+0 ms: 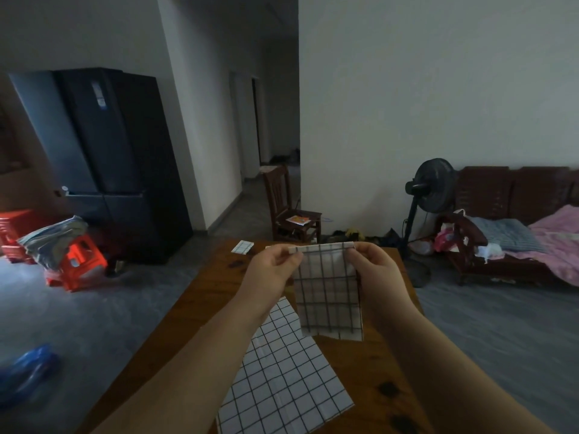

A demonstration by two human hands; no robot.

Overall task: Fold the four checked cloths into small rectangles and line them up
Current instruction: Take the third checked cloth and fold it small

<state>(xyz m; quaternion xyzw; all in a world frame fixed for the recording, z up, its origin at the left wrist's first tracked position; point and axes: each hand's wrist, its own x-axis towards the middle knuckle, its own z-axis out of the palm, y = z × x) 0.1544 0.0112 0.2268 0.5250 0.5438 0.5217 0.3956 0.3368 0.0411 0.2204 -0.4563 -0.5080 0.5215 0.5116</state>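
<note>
wooden table [216,296]; cloth [329,292], seemingly doubled, in fingers [289,257]

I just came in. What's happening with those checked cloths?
A person is folding cloths over a table. The left hand and right hand pinch the top corners of a half-folded cloth, held up. A flat cloth lies on the table below, and a folded cloth sits at its far edge.
</note>
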